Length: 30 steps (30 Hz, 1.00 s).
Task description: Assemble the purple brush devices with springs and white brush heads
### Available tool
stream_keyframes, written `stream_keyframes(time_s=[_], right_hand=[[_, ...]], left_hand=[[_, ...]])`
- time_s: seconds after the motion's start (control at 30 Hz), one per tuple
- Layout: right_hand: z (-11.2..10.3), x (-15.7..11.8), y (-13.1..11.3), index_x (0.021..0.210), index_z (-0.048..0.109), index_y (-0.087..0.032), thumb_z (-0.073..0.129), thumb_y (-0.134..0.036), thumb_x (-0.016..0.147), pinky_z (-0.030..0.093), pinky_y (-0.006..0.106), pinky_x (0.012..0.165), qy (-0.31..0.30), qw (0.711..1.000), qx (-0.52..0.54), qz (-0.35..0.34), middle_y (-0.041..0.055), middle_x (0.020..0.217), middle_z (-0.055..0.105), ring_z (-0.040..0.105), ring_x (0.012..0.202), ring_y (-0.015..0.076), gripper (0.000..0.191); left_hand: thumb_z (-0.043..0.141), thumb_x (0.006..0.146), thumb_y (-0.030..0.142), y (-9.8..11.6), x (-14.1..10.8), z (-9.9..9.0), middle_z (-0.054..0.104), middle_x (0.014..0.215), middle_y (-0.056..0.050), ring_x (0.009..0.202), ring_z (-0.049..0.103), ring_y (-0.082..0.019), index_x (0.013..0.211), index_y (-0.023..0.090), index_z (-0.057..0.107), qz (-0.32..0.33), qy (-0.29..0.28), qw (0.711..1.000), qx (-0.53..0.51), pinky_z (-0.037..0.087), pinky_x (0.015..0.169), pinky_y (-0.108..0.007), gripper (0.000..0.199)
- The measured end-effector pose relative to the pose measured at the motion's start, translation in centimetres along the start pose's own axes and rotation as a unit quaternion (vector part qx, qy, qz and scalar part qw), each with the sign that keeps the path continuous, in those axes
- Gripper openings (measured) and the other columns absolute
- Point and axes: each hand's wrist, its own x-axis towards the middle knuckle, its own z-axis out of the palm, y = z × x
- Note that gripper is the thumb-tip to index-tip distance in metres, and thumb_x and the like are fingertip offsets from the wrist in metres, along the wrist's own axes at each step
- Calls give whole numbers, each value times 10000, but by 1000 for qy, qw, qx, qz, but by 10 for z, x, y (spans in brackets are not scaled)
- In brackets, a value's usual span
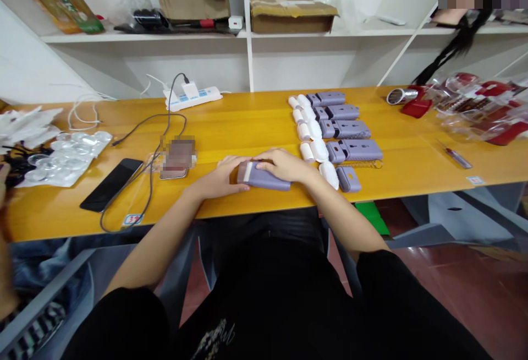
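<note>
- Black sleeves (119,321) give way to bare forearms reaching the table.
- Left hand (223,177) and right hand (282,164), fingers curved and closed, grip a lilac plastic case (264,178) between them, steadying it.
- Beyond, matching lilac cases (353,151) and white parts (318,150) lie in paired rows, apparently kept sorted, on the yellow table (247,129).

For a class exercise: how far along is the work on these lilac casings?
Done-looking: four lilac casings lie in a row, white pieces beside them. In hand: left hand and right hand hold a fifth casing. Left: a loose lilac piece and white piece lie by the row's end.
</note>
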Motion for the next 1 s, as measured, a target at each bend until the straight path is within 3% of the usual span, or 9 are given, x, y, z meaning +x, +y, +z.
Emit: stream_keyframes(time_s=[0.03,0.13,0.2,0.4,0.57,0.83,1.0], right_hand=[[-3,-7,0,1398,876,-327,810,-500,1052,544,582,1263,14,1000,-5,6,72,1433,855,764,1383,389,392],[-6,-34,-1,1612,733,-274,1006,-694,805,502,657,1303,21,998,-41,50,164,1611,734,655,1511,473,950],[-3,-50,-4,1683,656,-251,1043,-708,733,505,687,1286,2,995,-67,71,203,1629,695,637,1507,503,1123],[11,-58,-5,1725,590,-279,1016,-490,844,488,665,1312,16,998,-41,37,174,1632,685,622,1519,433,1001],[10,-53,2,1708,620,-243,1022,-466,845,482,644,1325,12,999,-30,19,183,1624,704,649,1508,419,977],[12,-54,0,1718,621,-290,1007,-444,875,489,635,1318,17,1000,-8,-16,153,1644,713,652,1536,398,940],[14,-52,-1,1708,632,-287,1013,-434,867,498,626,1310,15,1000,-13,-13,146,1641,723,667,1526,395,935]], left_hand=[[850,940,682,0,0,1,635,1670,-153,1574,566,-415,1666,304,564,0,3,1000,-1,399,1369,-648,867],[855,937,691,0,-1,1,635,1668,-159,1567,576,-418,1663,296,569,0,8,1000,-2,414,1363,-648,874],[858,937,697,0,-1,0,636,1672,-160,1575,573,-419,1668,297,568,2,11,1000,-1,413,1367,-650,882],[889,932,678,0,1,2,648,1669,-156,1564,605,-396,1679,310,569,11,7,1000,-12,452,1354,-622,892],[930,908,669,2,2,3,695,1613,-143,1489,670,-384,1657,318,604,29,10,999,-16,518,1299,-612,889],[1036,807,623,-11,8,12,737,1514,-144,1419,707,-391,1645,304,639,60,22,998,6,555,1255,-591,980],[1067,776,527,-14,12,17,761,1442,-133,1330,735,-372,1562,277,680,61,42,997,29,579,1202,-552,911]])
